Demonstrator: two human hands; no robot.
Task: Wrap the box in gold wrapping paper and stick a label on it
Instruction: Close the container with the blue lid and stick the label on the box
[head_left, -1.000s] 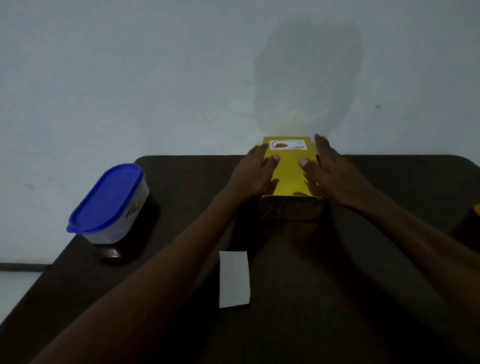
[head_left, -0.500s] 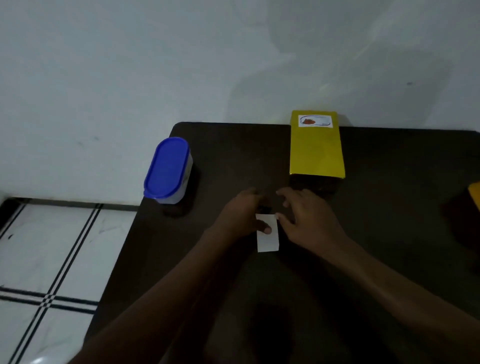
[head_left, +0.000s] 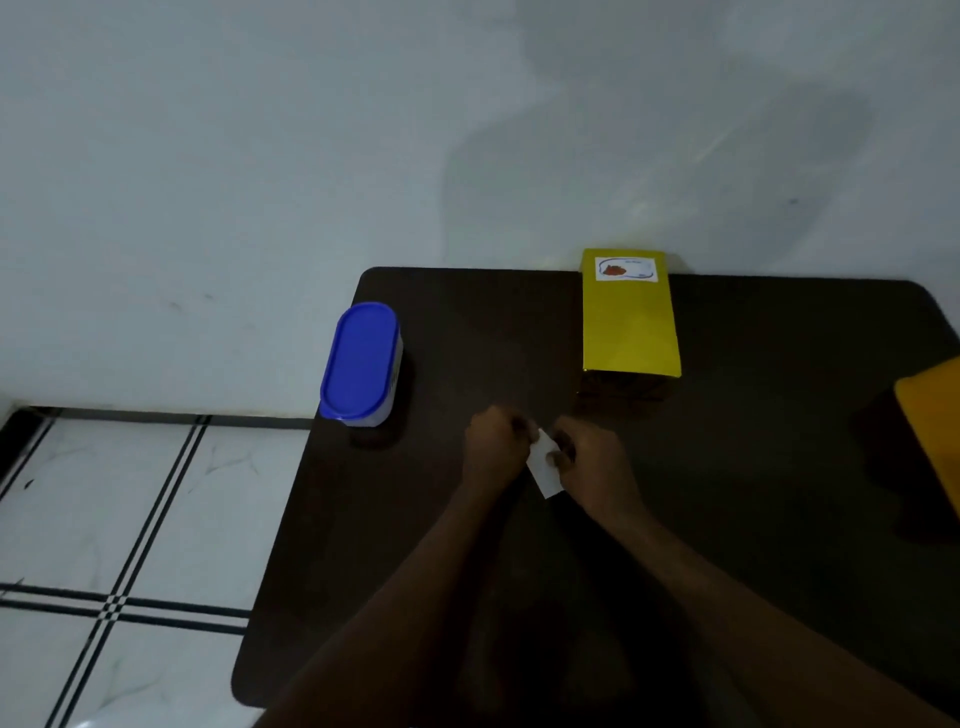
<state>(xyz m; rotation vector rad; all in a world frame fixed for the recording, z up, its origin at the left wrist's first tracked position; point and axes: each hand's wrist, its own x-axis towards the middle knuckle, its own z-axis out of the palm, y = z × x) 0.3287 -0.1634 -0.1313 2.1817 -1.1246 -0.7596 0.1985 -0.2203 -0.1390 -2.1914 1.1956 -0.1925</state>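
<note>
Bare table (head_left: 753, 467) between gold box (head_left: 628, 332) and yellow object (head_left: 935, 415).

Box (head_left: 628, 327) — glossy gold paper; table (head_left: 753, 467) — matt, dark.

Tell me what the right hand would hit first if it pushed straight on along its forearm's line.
The right hand, pinching the white paper slip, points up-left across the dark table. First it would meet the left hand, which touches the same slip.

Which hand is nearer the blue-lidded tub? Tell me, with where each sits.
Left. The left hand lies just right of the blue-lidded tub, nearer the person; the right hand is farther right, both pinching the white slip.
</note>
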